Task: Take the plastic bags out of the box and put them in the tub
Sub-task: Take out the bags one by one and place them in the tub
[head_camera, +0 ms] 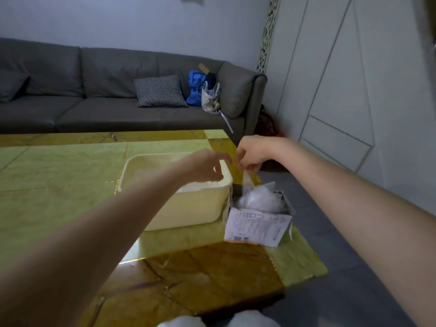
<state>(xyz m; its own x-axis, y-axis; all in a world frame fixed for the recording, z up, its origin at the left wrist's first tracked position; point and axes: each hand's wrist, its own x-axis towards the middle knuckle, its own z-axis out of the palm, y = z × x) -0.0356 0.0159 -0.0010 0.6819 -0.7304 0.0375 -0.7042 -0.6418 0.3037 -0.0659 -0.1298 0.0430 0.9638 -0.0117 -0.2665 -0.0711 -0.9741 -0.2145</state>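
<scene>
Right hand pinches a clear plastic bag, hanging straight down into the box just below | left hand beside it, fingers loosely curled, empty, over the tub | tub lies left of the right hand.

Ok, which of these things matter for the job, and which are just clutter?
Job: clear plastic bag pinched by right hand; open printed cardboard box; cream plastic tub; left hand above it.
Clutter: grey sofa; checked cushion; blue bag.
</scene>
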